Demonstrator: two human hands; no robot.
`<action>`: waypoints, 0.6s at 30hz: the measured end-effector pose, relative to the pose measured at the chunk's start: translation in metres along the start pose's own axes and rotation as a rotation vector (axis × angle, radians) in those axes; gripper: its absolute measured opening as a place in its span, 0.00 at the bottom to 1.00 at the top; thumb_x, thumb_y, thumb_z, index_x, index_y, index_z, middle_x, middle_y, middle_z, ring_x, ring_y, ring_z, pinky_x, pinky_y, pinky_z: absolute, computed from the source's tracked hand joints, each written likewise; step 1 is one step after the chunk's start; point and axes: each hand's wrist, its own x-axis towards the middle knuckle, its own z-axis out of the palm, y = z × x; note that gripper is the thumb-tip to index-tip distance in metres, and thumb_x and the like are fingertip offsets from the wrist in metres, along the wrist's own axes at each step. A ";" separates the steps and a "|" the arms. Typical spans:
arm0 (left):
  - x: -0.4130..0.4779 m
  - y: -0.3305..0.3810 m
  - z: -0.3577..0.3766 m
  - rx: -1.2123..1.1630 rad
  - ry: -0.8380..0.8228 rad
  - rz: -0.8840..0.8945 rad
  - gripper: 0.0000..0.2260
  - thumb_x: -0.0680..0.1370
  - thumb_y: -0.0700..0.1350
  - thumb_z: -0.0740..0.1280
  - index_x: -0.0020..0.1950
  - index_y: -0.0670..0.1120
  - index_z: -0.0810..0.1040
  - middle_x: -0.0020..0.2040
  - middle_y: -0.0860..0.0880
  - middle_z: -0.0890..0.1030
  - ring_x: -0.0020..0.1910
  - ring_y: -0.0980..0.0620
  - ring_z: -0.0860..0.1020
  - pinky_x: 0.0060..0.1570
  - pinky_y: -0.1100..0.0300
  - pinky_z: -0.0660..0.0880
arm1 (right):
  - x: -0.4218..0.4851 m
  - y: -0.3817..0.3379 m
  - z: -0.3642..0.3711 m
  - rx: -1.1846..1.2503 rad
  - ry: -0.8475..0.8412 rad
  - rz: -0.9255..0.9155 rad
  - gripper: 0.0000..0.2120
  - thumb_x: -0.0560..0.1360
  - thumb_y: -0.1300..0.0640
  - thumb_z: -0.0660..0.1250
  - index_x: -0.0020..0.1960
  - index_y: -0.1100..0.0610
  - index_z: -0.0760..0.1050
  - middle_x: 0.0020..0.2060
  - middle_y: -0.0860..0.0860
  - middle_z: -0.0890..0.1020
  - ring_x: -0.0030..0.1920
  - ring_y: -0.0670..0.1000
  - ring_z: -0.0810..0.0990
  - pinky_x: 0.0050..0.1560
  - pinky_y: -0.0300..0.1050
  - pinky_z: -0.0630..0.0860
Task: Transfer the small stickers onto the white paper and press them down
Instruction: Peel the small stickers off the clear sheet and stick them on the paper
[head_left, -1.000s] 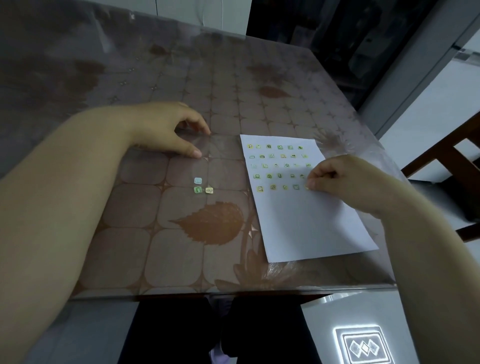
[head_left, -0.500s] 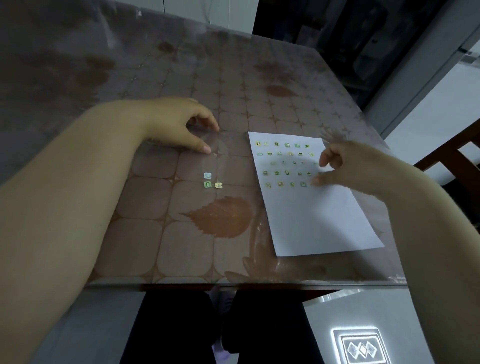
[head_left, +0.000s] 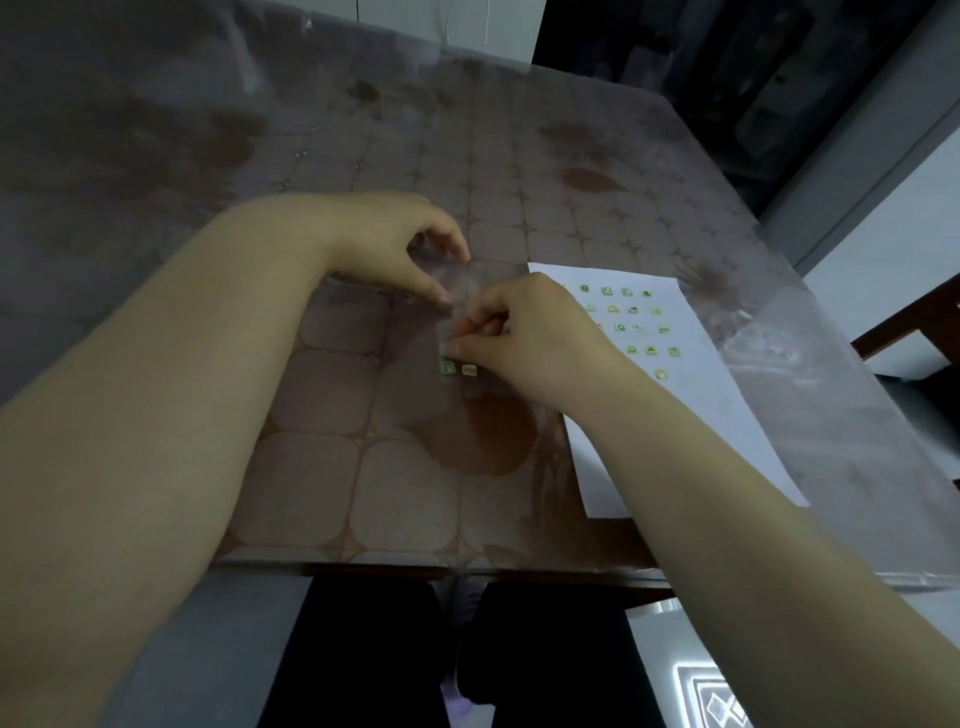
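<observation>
So your table has the paper at its right with rows of stickers on it, left hand curled, thumb and finger holding the clear film left of it, right hand pinching a sticker there, two loose ones just below.
</observation>
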 end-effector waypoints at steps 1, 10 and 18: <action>0.000 0.000 0.000 -0.003 0.002 -0.004 0.21 0.66 0.52 0.73 0.57 0.54 0.75 0.54 0.52 0.73 0.56 0.53 0.72 0.62 0.55 0.69 | 0.000 0.000 0.001 0.010 -0.004 0.002 0.04 0.70 0.55 0.71 0.42 0.56 0.82 0.27 0.45 0.73 0.29 0.43 0.70 0.33 0.37 0.67; 0.001 0.001 0.001 -0.003 0.013 -0.018 0.22 0.65 0.52 0.74 0.58 0.53 0.75 0.55 0.52 0.73 0.56 0.53 0.71 0.57 0.62 0.65 | -0.030 0.037 -0.064 0.040 0.067 0.014 0.08 0.74 0.53 0.67 0.36 0.50 0.76 0.28 0.42 0.76 0.28 0.37 0.71 0.28 0.25 0.65; 0.000 0.002 0.001 -0.028 0.004 -0.031 0.22 0.66 0.50 0.74 0.58 0.53 0.75 0.55 0.53 0.71 0.56 0.55 0.70 0.55 0.65 0.62 | -0.058 0.107 -0.108 -0.062 -0.039 0.321 0.05 0.75 0.57 0.65 0.41 0.55 0.79 0.36 0.48 0.78 0.37 0.48 0.75 0.43 0.40 0.72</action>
